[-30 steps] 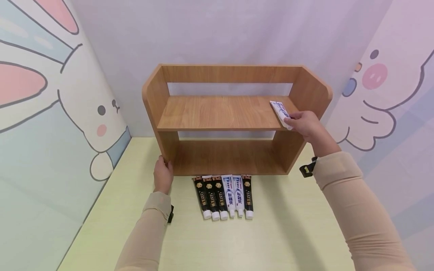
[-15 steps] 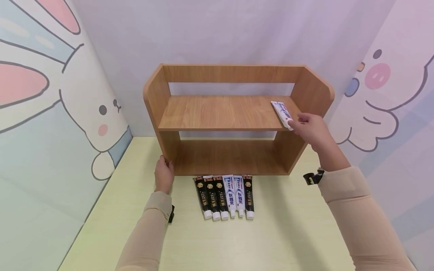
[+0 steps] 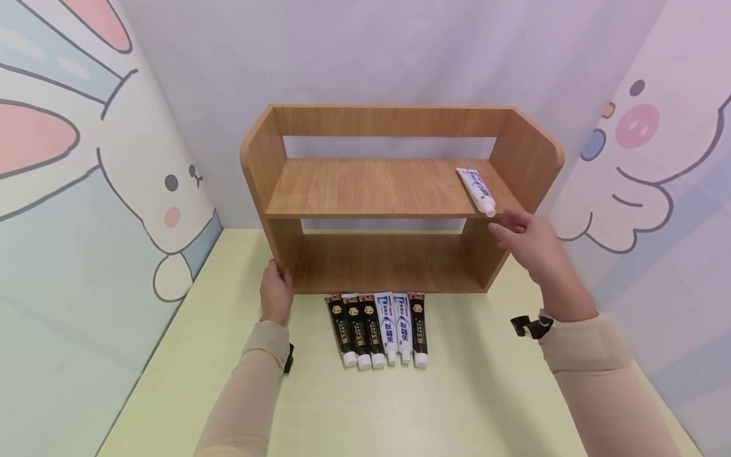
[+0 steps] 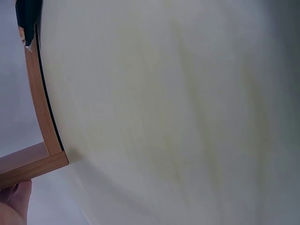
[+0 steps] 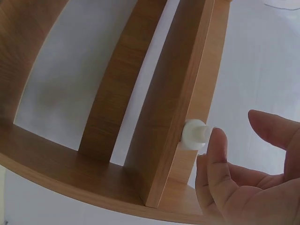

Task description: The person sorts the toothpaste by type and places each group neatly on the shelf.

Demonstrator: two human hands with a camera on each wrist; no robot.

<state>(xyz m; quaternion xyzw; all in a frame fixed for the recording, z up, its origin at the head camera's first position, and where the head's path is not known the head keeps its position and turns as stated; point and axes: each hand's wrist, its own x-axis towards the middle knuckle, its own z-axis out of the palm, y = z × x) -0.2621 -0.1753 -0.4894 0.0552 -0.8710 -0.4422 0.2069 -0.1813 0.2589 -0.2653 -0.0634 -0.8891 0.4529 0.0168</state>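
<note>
- Right hand (image 3: 528, 244) drops clear of the white tube (image 3: 477, 192), upper right, fingers apart!
- Left hand (image 3: 276, 294), left of centre, grips the shelf (image 3: 365, 187), probably steadying it.

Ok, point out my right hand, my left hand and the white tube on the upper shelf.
Right hand (image 3: 530, 245), head view, its middle.
Left hand (image 3: 276, 296), head view, its back.
White tube (image 3: 476, 192), head view, mid-body.

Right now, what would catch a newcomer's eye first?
The wooden shelf, mid-frame in the head view, its lone white tube lying at the upper board's right end with the right hand near its cap. Then the row of tubes, four black and two white, on the table in front. A big cartoon rabbit fills the far left.
</note>
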